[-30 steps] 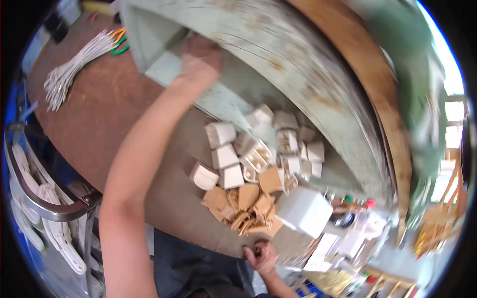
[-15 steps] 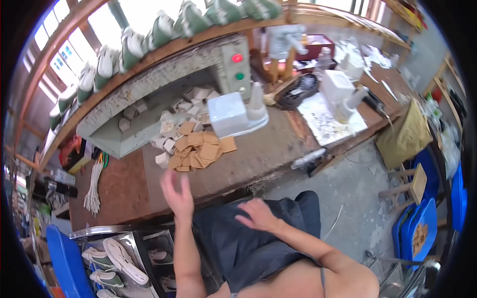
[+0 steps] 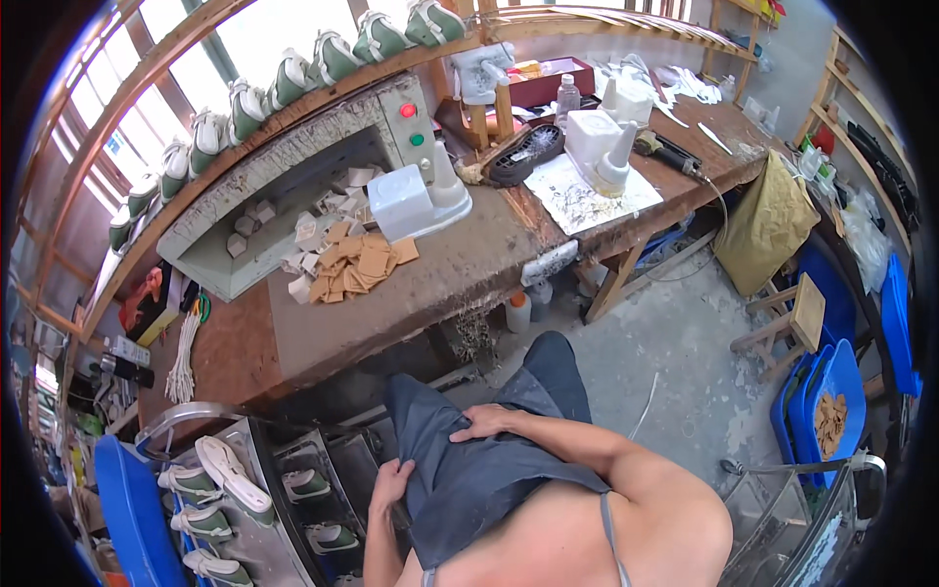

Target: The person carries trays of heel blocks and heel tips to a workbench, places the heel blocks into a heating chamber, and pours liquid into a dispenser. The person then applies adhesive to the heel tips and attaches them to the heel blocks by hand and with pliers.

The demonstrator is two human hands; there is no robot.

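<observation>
A dark grey apron lies across my lap and thighs. My left hand is closed on its left edge, fingers pinching the cloth beside my thigh. Higher on the lap, my right hand grips a fold of the same apron, thumb and fingers drawn together. Both hands are below the front edge of the workbench. On the bench lies a pile of tan square pieces, with whitish chunky blocks behind it.
Beside the pile stands a white plastic container. A grey metal box with red and green lights backs the bench. Green-and-white shoes line a shelf; others fill a rack at my left. A wooden stool and blue bins stand right.
Both hands have come down: the left from near the tan pieces to the apron's edge, the right onto the apron cloth. The view has shifted and I sit farther from the bench.
</observation>
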